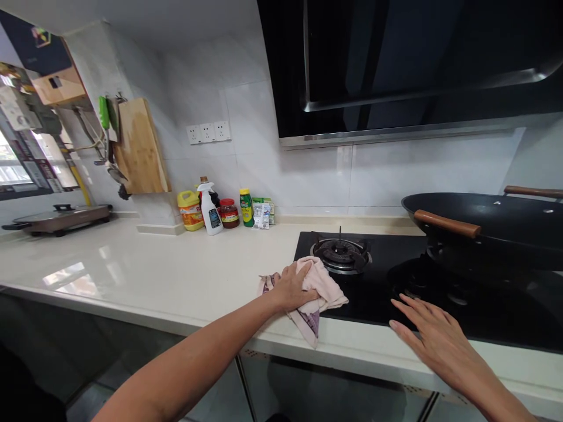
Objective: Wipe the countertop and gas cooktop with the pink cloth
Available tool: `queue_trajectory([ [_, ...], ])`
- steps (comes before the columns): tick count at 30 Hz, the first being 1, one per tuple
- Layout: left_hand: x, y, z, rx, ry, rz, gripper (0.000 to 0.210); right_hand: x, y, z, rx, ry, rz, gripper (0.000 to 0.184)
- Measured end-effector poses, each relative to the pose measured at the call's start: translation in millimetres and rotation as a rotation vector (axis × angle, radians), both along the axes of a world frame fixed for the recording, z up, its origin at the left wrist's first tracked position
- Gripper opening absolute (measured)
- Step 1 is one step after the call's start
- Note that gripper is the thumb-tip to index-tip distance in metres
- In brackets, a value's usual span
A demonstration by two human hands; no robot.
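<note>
My left hand (292, 288) rests on a pale pink cloth (323, 284) with purple patterned edges, thumb and fingers bent around it. The cloth lies bunched across the left edge of the black gas hob (373, 305), partly on the white counter, and one corner hangs toward the front. My right hand (433, 334) is spread open above the hob's front edge and holds nothing. Just behind the cloth is the left burner (341, 253). A large black wok (523, 225) with wooden handles sits over the right side of the hob.
Along the wall stand a yellow jug (190, 211), a white spray bottle (210, 210), a red-lidded jar (229, 213), a green bottle (247, 208) and packets (263, 213). Farther left are a cutting board (141, 146) and a lidded electric pan (61, 220). A range hood (396, 64) overhangs the hob.
</note>
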State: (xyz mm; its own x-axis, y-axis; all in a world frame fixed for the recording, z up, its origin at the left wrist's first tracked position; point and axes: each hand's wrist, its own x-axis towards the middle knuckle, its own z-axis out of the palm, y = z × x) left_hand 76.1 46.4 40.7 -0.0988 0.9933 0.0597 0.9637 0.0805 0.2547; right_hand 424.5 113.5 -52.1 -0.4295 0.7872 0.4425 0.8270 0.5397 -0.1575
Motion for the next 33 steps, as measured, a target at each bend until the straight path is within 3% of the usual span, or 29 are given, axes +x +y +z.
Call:
queue_trajectory([
  [6, -12, 46, 0.5, 0.071, -0.041, 0.11, 0.079, 0, -1, 3.9, -0.032, -0.011, -0.006, 0.072],
  [10, -13, 52, -4.3, 0.141, -0.04, 0.137, 0.066, 0, -5, 9.8, -0.05, -0.023, -0.014, 0.071],
  [13, -10, 32, -7.6, 0.172, -0.021, 0.124, 0.059, 0, -4, 9.3, -0.043, -0.031, -0.015, 0.072],
  [18, -12, -33, -0.5, 0.191, 0.073, 0.041, 0.053, 3, 3, -3.7, 0.005, -0.029, -0.011, 0.076],
  [21, -16, -66, 3.7, 0.139, 0.128, -0.038, 0.063, 5, 8, -11.0, 0.04, -0.018, 0.009, 0.076],
  [24, -21, -79, -0.1, 0.082, 0.087, -0.079, 0.081, 6, 9, -13.4, 0.058, -0.006, 0.019, 0.077],
  [28, -17, -65, -7.8, 0.057, 0.024, -0.04, 0.085, 5, 8, -12.7, 0.043, 0.003, 0.008, 0.076],
  [33, -14, -19, -3.6, 0.022, -0.027, 0.029, 0.069, 7, 7, -13.0, 0.055, -0.002, 0.023, 0.076],
])
